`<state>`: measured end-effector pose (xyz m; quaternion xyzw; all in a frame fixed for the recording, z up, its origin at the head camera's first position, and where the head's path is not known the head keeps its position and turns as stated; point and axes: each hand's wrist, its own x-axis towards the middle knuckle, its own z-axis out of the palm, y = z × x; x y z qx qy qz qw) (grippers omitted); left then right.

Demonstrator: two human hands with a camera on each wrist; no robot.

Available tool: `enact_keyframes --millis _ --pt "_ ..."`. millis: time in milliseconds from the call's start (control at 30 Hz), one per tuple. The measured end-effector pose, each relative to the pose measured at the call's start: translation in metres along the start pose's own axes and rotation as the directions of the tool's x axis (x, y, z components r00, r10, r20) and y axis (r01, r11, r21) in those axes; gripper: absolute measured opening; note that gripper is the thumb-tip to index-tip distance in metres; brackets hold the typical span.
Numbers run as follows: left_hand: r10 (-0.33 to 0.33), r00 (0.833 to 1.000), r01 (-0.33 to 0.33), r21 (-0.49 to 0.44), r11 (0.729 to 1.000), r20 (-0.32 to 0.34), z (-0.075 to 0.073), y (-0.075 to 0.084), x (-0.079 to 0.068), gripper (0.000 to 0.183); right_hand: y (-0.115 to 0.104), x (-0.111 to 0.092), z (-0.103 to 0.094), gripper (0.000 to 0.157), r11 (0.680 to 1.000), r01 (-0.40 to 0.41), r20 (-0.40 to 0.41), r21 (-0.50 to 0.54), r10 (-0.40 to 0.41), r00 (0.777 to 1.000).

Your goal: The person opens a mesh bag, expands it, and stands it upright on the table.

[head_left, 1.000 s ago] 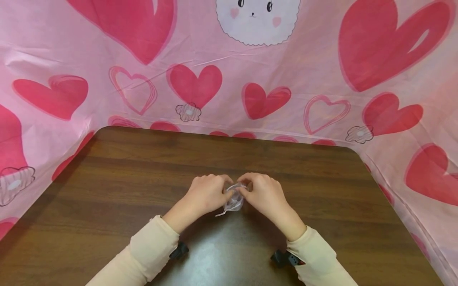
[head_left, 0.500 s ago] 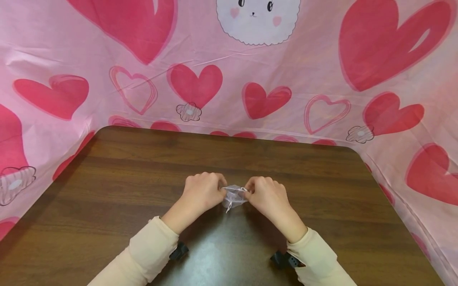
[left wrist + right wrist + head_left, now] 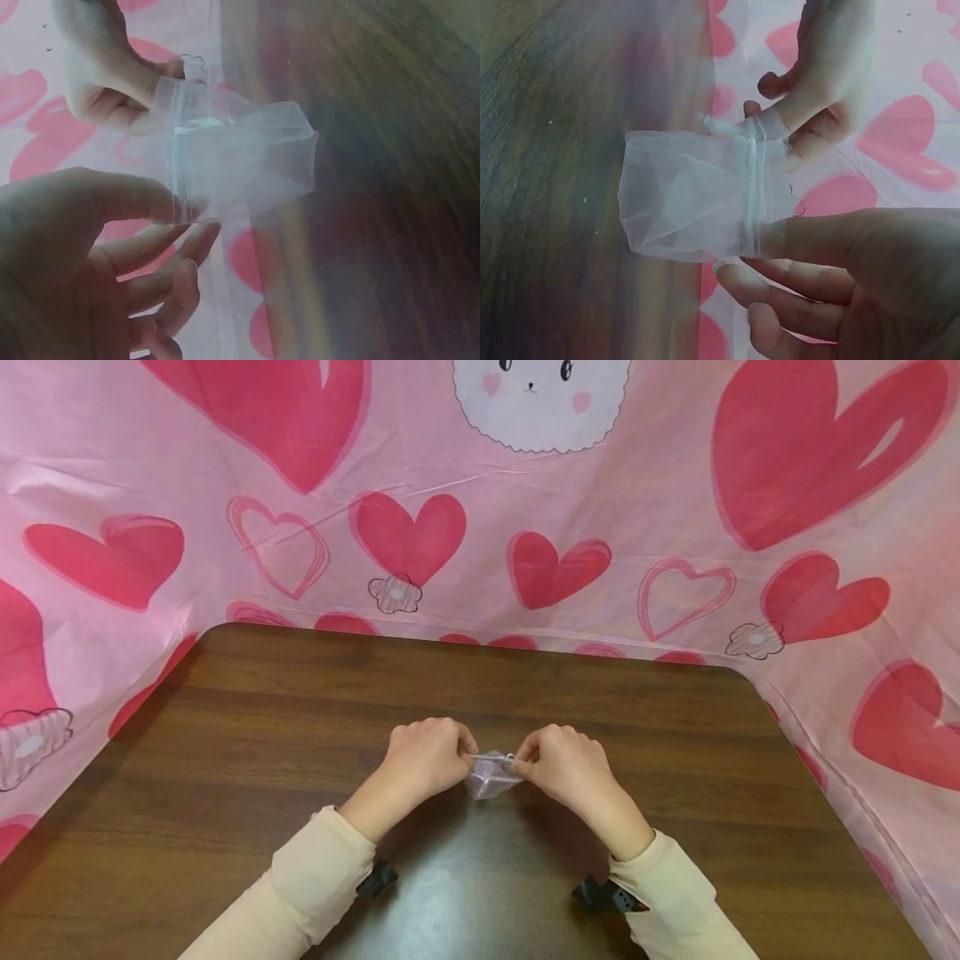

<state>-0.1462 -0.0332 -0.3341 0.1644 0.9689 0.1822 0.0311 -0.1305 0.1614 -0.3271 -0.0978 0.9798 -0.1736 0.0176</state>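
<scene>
A small sheer white drawstring pouch [image 3: 491, 783] is stretched between both hands over the table. My left hand [image 3: 429, 753] pinches one side of its mouth between thumb and fingers. At the opposite side my right hand [image 3: 568, 768] pinches the mouth edge. In the left wrist view the see-through pouch [image 3: 251, 157] spreads out below its gathered white cord band. A cord end [image 3: 716, 126] sticks out near the left hand in the right wrist view. Nothing shows inside the thin mesh.
Brown wood-grain table [image 3: 300, 693] lies under the hands, with rounded far corners. A pink cloth with red hearts [image 3: 555, 568] hangs behind and along both sides. Black wrist cameras [image 3: 377, 879] sit at both cream sleeves.
The hands have moved apart from close together, and the bunched pouch is now spread with its mouth pulled straighter. The cord end that hung at its front no longer shows in the head view.
</scene>
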Motion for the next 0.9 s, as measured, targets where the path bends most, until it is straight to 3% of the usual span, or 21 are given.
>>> enact_keyframes --millis 167,300,900 --pt "0.01 1.0 -0.011 -0.025 1.0 -0.028 0.0012 0.001 0.001 0.008 0.0012 0.0028 0.0029 0.017 1.0 0.024 -0.049 0.01 -0.024 0.999" --pt "0.006 0.999 -0.007 -0.03 1.0 -0.05 0.0014 0.0033 0.0019 0.019 -0.0008 0.0038 0.0049 0.022 0.999 0.044 -0.088 0.019 -0.042 0.995" --pt "-0.024 0.996 0.017 -0.076 0.997 -0.089 0.0017 -0.0039 -0.0023 0.033 -0.002 0.0038 0.0086 0.018 0.998 0.041 -0.171 0.036 -0.035 0.985"
